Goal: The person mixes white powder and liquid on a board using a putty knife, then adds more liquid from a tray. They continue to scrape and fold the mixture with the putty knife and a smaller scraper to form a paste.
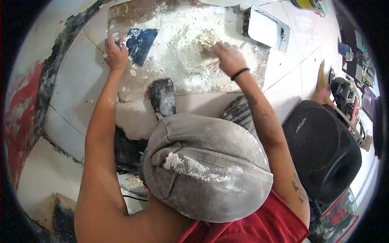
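Note:
My left hand [115, 54] grips the left edge of a dark blue flat plate [140, 45] smeared with white material. The plate is tilted over the left part of a board [133, 12] coated in white powder and paste. At the middle of the board lies a cream-coloured clumpy mound [207, 40]. My right hand [230, 60], with a black band on its wrist, is at the mound's right side. Motion blurs its fingers, so whether they hold anything is unclear.
A white, box-like tray [267, 30] rests at the board's upper right. A dark shoe [163, 97] is at the near edge. A grey cap [206, 166] covers the lower middle of the view. To the right are a black speaker [324, 150] and a broom [322, 83].

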`<state>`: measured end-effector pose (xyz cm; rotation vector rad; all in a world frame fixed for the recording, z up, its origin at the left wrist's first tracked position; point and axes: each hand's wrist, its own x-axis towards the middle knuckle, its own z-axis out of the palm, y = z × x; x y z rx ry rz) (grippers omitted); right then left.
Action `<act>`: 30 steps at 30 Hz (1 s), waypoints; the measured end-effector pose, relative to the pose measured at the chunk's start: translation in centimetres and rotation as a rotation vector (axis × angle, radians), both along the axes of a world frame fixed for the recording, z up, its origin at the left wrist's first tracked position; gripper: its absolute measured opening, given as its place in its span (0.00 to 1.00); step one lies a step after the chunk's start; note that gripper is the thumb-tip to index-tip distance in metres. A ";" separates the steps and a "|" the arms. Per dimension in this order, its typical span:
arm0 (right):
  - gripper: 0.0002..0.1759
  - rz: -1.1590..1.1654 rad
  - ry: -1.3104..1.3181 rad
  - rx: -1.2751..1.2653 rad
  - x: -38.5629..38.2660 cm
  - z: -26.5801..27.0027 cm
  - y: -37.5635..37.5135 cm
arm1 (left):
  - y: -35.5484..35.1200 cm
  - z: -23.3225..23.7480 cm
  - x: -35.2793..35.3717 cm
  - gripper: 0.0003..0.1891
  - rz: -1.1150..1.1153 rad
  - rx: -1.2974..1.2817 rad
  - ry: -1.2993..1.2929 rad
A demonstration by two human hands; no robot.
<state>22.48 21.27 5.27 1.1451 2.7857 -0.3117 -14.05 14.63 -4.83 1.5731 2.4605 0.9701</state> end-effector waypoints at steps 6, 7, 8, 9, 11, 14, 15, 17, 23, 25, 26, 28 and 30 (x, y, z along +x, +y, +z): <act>0.16 -0.145 0.064 -0.133 -1.0 1.1 2.9 | -0.4 -0.5 -0.3 0.22 -0.026 -0.015 0.038; 0.17 -0.085 -0.008 -0.056 -1.2 -0.1 1.8 | -0.3 -0.7 -0.4 0.22 -0.016 -0.017 0.058; 0.18 0.021 -0.006 0.062 -1.1 -1.5 0.7 | -0.3 -0.9 -0.4 0.22 -0.009 -0.022 0.078; 0.18 0.043 -0.044 0.025 -1.5 -0.6 0.5 | -0.2 -0.9 -0.4 0.22 -0.017 0.013 0.068; 0.18 -0.010 -0.042 -0.113 -1.9 1.8 1.7 | -0.3 -0.6 0.0 0.21 -0.030 0.080 0.046; 0.17 -0.122 0.009 -0.065 -1.6 3.0 4.1 | -0.4 0.6 0.3 0.20 -0.001 -0.035 0.002; 0.19 -0.119 -0.031 -0.069 -1.9 2.3 4.0 | -0.5 0.6 0.3 0.20 -0.006 -0.032 0.014; 0.21 -0.050 -0.085 -0.026 -2.4 0.3 2.7 | -0.2 0.4 0.1 0.19 -0.016 -0.018 0.040; 0.19 0.067 -0.064 -0.116 -3.4 3.7 3.8 | -0.1 1.3 0.9 0.18 0.034 -0.069 0.009; 0.19 0.123 -0.056 -0.050 -4.4 3.9 5.4 | -0.1 0.8 0.6 0.19 -0.024 0.007 0.033; 0.19 0.177 -0.044 -0.003 -4.9 3.4 6.1 | -0.2 0.5 0.4 0.20 -0.053 0.044 0.048; 0.13 0.258 -0.054 0.042 -5.8 2.1 7.2 | -0.1 0.7 0.6 0.22 -0.017 -0.010 0.045; 0.13 0.334 -0.061 0.090 -6.2 0.9 7.1 | -0.2 0.7 0.7 0.22 -0.026 0.011 0.001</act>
